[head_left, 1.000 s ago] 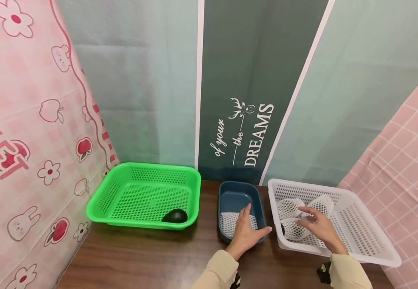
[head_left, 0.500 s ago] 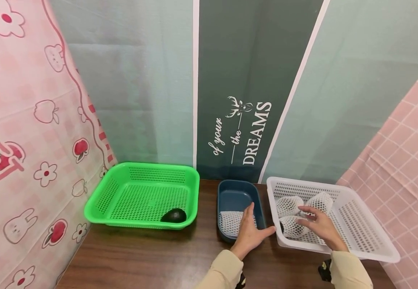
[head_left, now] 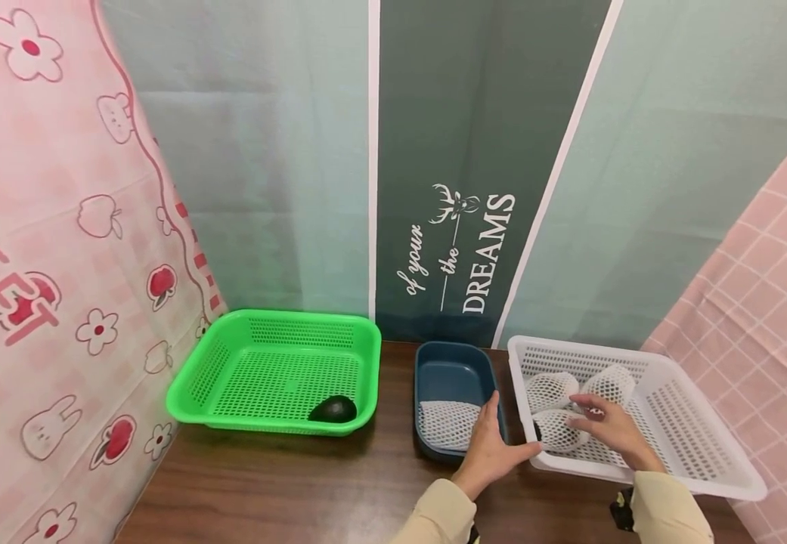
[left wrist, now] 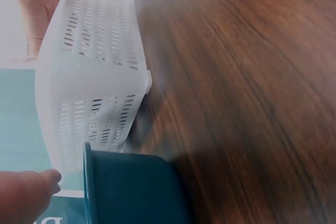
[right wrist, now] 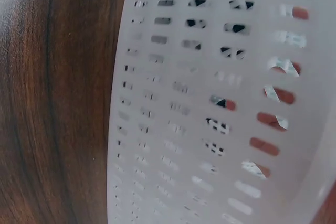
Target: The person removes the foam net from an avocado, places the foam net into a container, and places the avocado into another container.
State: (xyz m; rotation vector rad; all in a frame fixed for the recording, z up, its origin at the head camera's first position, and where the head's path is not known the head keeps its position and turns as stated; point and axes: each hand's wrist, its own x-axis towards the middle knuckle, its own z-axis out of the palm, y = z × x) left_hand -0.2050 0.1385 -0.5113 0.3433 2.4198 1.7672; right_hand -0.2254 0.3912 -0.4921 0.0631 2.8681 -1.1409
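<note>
In the head view, my left hand hovers with spread fingers at the right side of a dark blue bin. Its thumb reaches to the near left corner of a white plastic basket. Inside the bin lies a flat white foam net sleeve. My right hand is in the basket, thumb and fingers apart and loosely bent over a netted fruit with a dark end. Contact there is unclear. Behind it sit two more netted fruits. Through the basket wall, the right wrist view shows bits of net and skin.
A green basket stands to the left with a dark avocado in its near right corner. All containers stand on a brown wooden table. Patterned cloths hang behind and at both sides.
My left hand has drifted right, from over the net sleeve in the blue bin to the bin's edge and the white basket's corner. My right hand stays at the same netted fruit.
</note>
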